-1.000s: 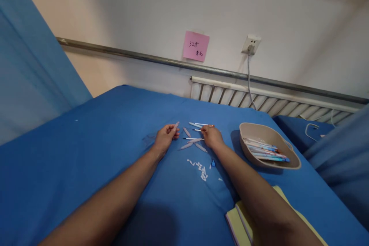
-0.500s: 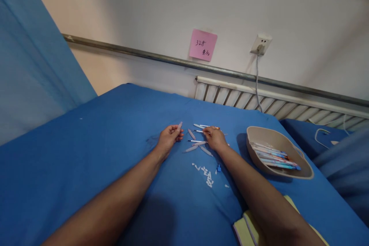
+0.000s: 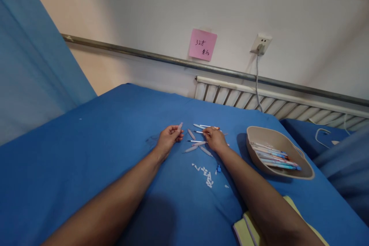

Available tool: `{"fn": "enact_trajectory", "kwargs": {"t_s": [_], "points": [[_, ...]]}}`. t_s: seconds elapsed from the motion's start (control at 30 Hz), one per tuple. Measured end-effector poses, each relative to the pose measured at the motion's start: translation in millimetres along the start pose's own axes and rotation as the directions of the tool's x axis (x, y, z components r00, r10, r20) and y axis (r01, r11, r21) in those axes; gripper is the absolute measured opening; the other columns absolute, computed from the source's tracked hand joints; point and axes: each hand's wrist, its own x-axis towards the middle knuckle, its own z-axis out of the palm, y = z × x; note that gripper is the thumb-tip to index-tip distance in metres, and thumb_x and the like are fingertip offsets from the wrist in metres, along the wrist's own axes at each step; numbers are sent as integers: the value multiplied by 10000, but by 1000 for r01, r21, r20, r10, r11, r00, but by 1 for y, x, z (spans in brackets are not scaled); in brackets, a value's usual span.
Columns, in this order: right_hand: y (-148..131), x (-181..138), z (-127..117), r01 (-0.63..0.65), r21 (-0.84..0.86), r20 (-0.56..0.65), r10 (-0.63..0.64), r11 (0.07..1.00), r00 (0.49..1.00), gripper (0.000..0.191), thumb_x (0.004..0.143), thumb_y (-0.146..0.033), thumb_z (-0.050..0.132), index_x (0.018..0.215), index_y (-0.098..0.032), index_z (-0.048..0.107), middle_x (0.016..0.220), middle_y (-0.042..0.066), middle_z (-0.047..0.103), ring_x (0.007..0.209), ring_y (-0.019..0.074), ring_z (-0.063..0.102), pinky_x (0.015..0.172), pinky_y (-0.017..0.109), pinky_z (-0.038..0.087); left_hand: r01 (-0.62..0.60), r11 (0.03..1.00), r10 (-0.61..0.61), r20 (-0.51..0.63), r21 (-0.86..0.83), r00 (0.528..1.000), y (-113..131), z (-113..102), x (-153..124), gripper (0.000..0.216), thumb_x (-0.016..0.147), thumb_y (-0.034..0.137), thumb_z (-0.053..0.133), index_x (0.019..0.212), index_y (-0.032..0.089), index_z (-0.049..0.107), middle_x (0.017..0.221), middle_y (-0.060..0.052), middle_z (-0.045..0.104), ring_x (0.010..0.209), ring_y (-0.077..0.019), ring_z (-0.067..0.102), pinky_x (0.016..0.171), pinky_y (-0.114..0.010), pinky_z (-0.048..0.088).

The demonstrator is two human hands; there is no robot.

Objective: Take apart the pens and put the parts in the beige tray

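well to the left of the tan basket [image 3: 268,136], the left hand [image 3: 169,138] pinches a pale pink barrel [image 3: 180,127] between thumb and fingers, one end poking out past them. closer to the basket, also on its left, the right hand [image 3: 215,138] has its fingertips pressed together on a thin white refill [image 3: 198,132], whose dark tip points away from the basket. between the hands, left of the basket, loose pinkish barrels [image 3: 191,149] and another refill [image 3: 193,141] lie on the blue cloth [image 3: 144,111]. small white pieces [image 3: 208,178] and a blue piece [image 3: 219,168] lie left of the basket too, nearer the person. pens [image 3: 273,155] lie inside the basket, and a yellow cloth [image 3: 245,230] lies on its near side
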Motion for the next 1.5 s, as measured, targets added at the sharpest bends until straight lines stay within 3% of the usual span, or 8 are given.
{"fn": "enact_trajectory", "kwargs": {"t_s": [0.43, 0.77, 0.97, 1.33, 1.5], "points": [[-7, 2, -2, 27, -35, 39, -25, 999, 999, 235, 912, -249, 434, 1023, -213, 638, 1048, 50, 652, 980, 167, 575, 851, 260, 383, 11, 1000, -11, 15, 7, 1000, 0, 0, -1, 333, 686, 335, 730, 907, 139, 578, 809, -30, 650, 637, -93, 603, 601, -210, 498], [-33, 12, -5, 181, -131, 175, -157, 975, 972, 291, 896, -237, 436, 1154, -203, 566, 1139, 93, 626, 1024, 189, 577, 856, 266, 378, 13, 1000, -13, 15, 6, 1000, 1, 0, -2, 368, 662, 366, 753, 886, 130, 579, 788, -27, 651, 621, -88, 601, 588, -206, 495], [-44, 21, -8, 249, -178, 261, -198, 952, 945, 313, 894, -213, 405, 1160, -208, 570, 1026, 99, 680, 922, 192, 627, 783, 264, 396, 8, 1000, -8, 12, 10, 1000, 2, -1, -1, 397, 630, 402, 762, 864, 133, 586, 782, -32, 658, 605, -91, 594, 576, -207, 489], [-49, 31, -9, 284, -229, 298, -211, 931, 931, 449, 891, -243, 393, 1338, -256, 436, 1066, 102, 683, 938, 219, 637, 790, 297, 415, 9, 1000, -9, 14, 17, 1000, 2, -2, -1, 413, 621, 425, 756, 860, 136, 584, 766, -27, 654, 585, -91, 587, 564, -211, 477], [-51, 32, -8, 288, -237, 305, -210, 928, 929, 429, 882, -242, 401, 1303, -266, 482, 1027, 97, 697, 903, 226, 649, 767, 301, 422, 9, 1000, -10, 19, 25, 1000, 2, -2, -2, 419, 618, 429, 751, 864, 139, 576, 769, -22, 649, 594, -94, 584, 578, -219, 472]]}}
